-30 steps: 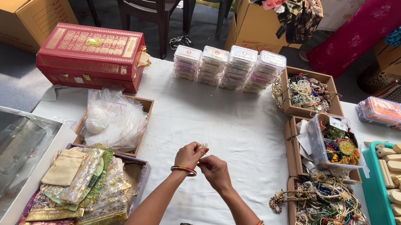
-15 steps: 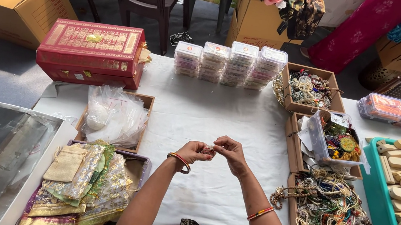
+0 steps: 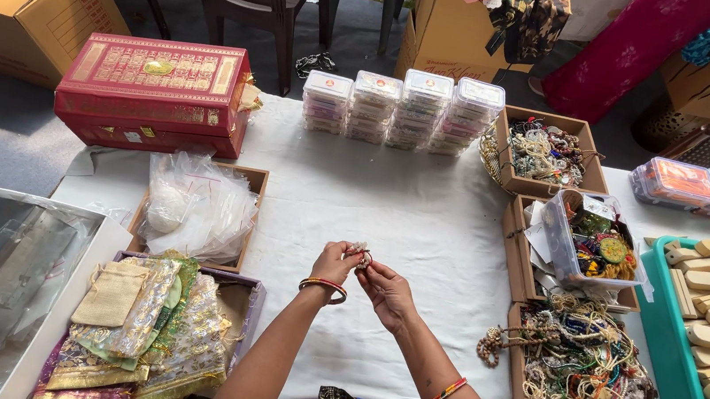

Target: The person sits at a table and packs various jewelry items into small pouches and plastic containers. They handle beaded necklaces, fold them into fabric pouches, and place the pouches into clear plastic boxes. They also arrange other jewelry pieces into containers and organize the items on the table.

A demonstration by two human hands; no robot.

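A small beaded ornament [image 3: 359, 253] is pinched between the fingertips of the left hand [image 3: 335, 264] and right hand [image 3: 387, 291]; both are raised above the white tablecloth [image 3: 423, 225], wrists bent inward, near centre.

The small trinket [image 3: 358, 254] pinched between both hands is too small to identify; fingers hide most of it.

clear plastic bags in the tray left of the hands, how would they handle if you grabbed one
The clear plastic bags lie crumpled and loosely heaped in their cardboard tray, so one would probably be floppy and very light. The glossy film looks slippery, so several might slide out together. Nothing suggests they could break or roll.
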